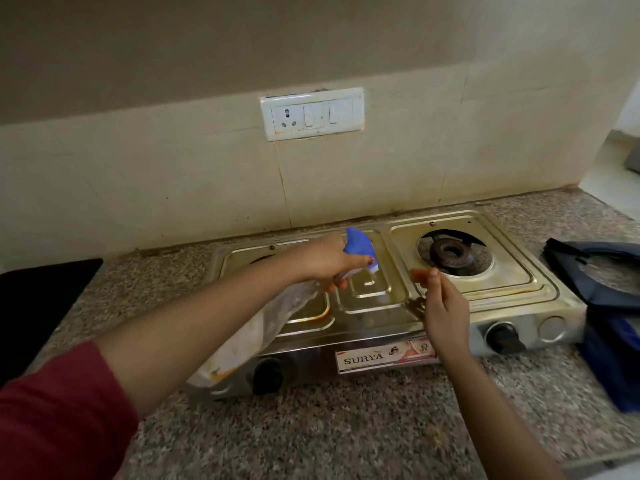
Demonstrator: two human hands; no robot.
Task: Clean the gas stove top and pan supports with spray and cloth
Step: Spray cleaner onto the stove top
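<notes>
- Stove (pixel 367 299) left side hidden behind left hand (pixel 325 261), clamped on spray bottle (pixel 360 245); bottle body blurred.
- Right hand (pixel 445 306) loose, empty, above stove middle.
- Pan supports (pixel 568 268) off, right on bench (pixel 346 427), cut by frame edge.

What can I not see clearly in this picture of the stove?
Head view:
- Left burner: mostly hidden behind the left hand and forearm.
- Spray bottle: body blurred, partly under the forearm.
- Pan supports: cut off by the right edge, number unclear.
- Black object, left: cut off by the edge.
</notes>
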